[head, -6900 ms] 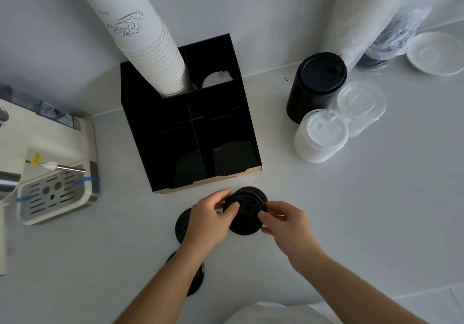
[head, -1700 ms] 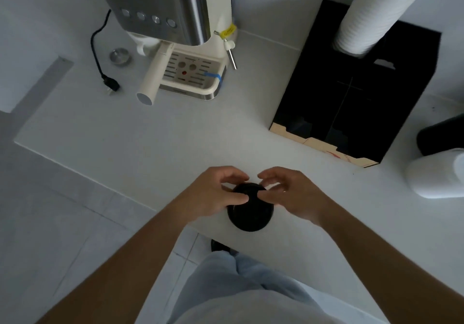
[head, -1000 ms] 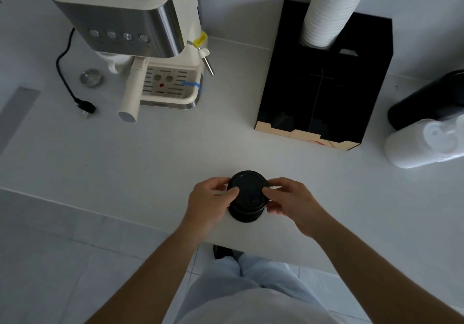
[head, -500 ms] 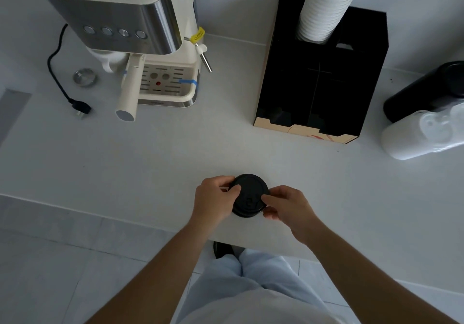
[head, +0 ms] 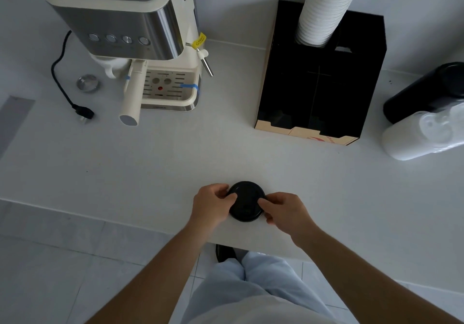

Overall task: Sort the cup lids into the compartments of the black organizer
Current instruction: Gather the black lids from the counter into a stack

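Note:
A small stack of black cup lids [head: 247, 202] sits near the counter's front edge. My left hand [head: 211, 207] grips its left rim and my right hand [head: 283, 209] grips its right rim. The black organizer [head: 324, 82] stands at the back right of the counter, well beyond the lids. A tall stack of white paper cups [head: 326, 7] rises from its rear left compartment. Its front compartments are too dark to see into.
A cream and steel espresso machine [head: 133, 30] stands at the back left, with a black power cord and plug [head: 82, 112] and a small metal filter basket [head: 88, 82] beside it. A stack of white lids [head: 424, 135] and a stack of black lids [head: 426, 92] lie at the right edge.
Over the last second the lid stack has stayed between both hands near the front edge. The view has shifted slightly, so the organizer and machine sit a little differently in frame.

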